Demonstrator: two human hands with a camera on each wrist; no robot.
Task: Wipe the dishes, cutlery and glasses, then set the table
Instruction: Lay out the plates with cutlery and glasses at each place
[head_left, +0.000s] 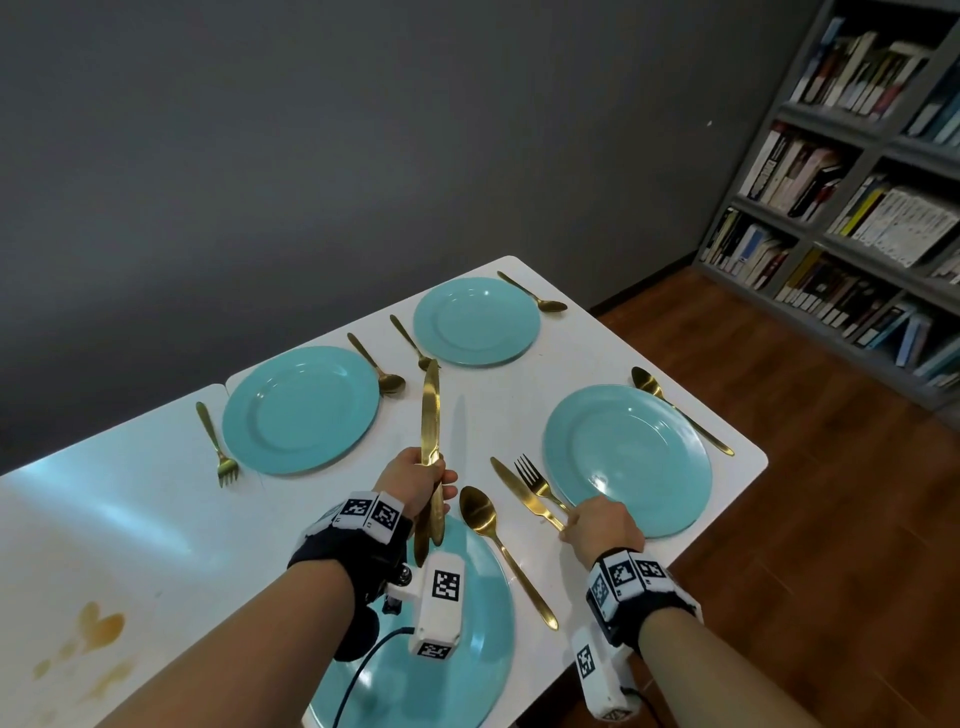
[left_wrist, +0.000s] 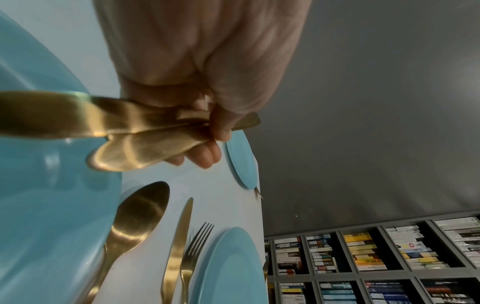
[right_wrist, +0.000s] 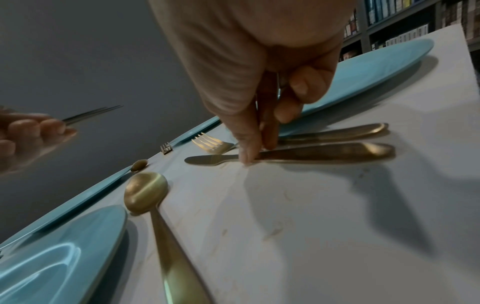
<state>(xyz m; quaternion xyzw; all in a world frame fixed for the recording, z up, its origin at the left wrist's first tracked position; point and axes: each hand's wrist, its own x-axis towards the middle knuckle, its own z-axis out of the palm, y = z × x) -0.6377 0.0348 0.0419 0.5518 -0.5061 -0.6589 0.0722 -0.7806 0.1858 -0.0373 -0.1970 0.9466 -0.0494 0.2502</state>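
On the white table (head_left: 130, 519) lie several teal plates with gold cutlery beside them. My left hand (head_left: 421, 478) grips a bundle of gold knives (head_left: 431, 415) upright above the near plate (head_left: 483, 623); the left wrist view shows their handles (left_wrist: 78, 115) fanned out under my curled fingers (left_wrist: 205, 156). My right hand (head_left: 602, 525) reaches down left of the right plate (head_left: 628, 457). Its fingertips (right_wrist: 246, 156) pinch a knife (right_wrist: 324, 154) that lies flat next to a fork (right_wrist: 210, 144). A spoon (head_left: 480, 512) lies between the two hands.
Two more plates sit further back, one on the left (head_left: 301, 410) and one far (head_left: 475, 322), with forks and spoons beside them. The table's right edge drops to a wooden floor (head_left: 831, 519). A bookshelf (head_left: 857, 208) stands right. A yellow stain (head_left: 93, 629) marks the near left.
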